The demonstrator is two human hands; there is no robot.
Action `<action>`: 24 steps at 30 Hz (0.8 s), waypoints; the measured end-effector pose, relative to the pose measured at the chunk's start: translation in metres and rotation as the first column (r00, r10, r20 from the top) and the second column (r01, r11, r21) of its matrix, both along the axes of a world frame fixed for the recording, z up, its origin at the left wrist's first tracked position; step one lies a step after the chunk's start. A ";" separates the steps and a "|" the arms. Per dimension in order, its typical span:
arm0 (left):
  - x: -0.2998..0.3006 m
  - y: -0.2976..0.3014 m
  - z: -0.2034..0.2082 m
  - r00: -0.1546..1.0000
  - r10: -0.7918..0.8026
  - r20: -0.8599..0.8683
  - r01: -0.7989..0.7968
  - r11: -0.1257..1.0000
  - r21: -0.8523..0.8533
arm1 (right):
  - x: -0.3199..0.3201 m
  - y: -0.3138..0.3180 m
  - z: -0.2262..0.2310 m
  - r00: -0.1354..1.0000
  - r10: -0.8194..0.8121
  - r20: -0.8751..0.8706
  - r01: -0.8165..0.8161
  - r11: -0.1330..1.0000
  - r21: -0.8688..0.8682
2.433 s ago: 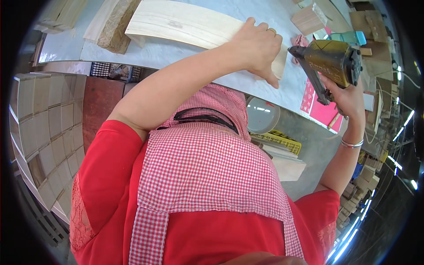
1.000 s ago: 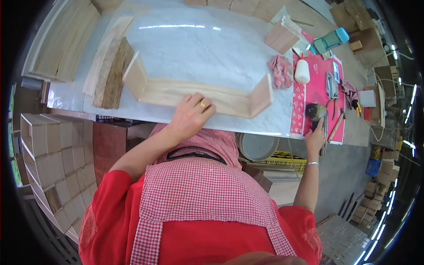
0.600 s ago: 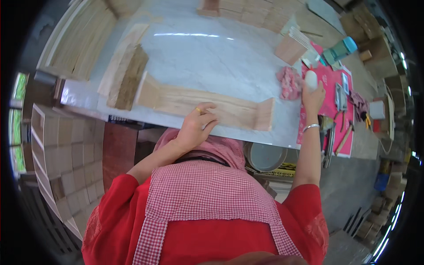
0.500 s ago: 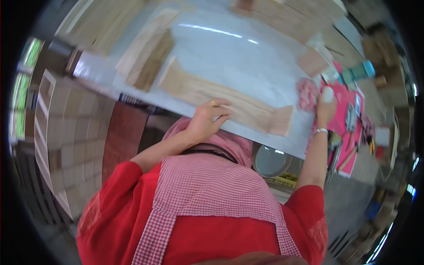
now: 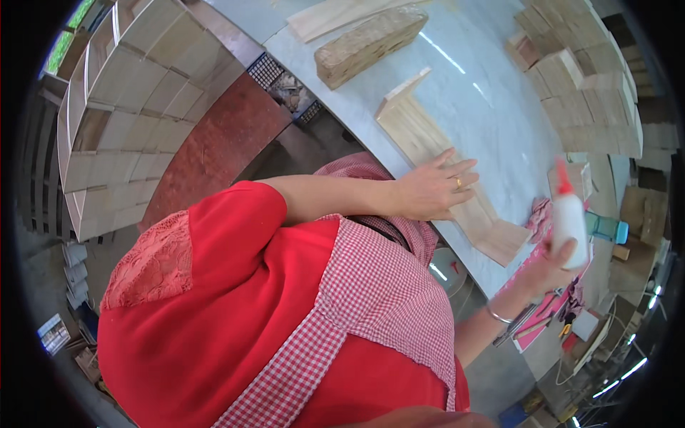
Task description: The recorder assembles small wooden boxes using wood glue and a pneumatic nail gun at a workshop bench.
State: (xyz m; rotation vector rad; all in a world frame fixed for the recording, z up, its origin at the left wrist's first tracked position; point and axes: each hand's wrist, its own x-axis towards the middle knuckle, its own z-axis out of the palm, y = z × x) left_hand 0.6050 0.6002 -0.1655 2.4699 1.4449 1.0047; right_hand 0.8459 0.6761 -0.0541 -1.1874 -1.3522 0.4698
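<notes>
A white squeeze bottle with a red pointed nozzle point(image 5: 569, 225) is upright in my right hand point(image 5: 549, 269), whose fingers wrap round its lower part. My left hand point(image 5: 437, 187) lies with fingers apart on a pale wooden piece point(image 5: 417, 130) near the table's front edge. This piece is a long board with a short upright block at each end. The left palm hides part of the board's near edge. Right of the board, a pink crumpled cloth point(image 5: 541, 220) lies close to the bottle.
A rough wooden block point(image 5: 371, 44) stands on the pale tabletop point(image 5: 492, 121) at the far left. Stacked wooden pieces point(image 5: 592, 107) line the far right. By my right forearm lie tools on a pink sheet point(image 5: 528, 337). A teal jar point(image 5: 606, 227) stands at right. Wooden boxes point(image 5: 143, 100) pile up at left.
My right hand has lifted the white bottle, and its red nozzle now shows. My left hand has spread flatter on the board. The whole view has swung round.
</notes>
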 end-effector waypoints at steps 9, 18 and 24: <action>0.001 0.003 -0.030 1.000 0.010 -0.021 -0.012 0.996 -0.088 | -0.135 -0.048 -0.018 0.864 0.502 0.027 -0.494 0.858 -0.143; 0.012 0.013 -0.054 0.994 -0.048 0.098 0.056 0.995 -0.086 | -0.152 -0.052 -0.011 0.791 0.579 0.197 -0.567 0.815 -0.120; 0.006 0.008 -0.042 0.998 0.005 0.060 -0.003 0.999 -0.037 | -0.159 -0.047 -0.009 0.817 0.536 0.214 -0.537 0.842 -0.058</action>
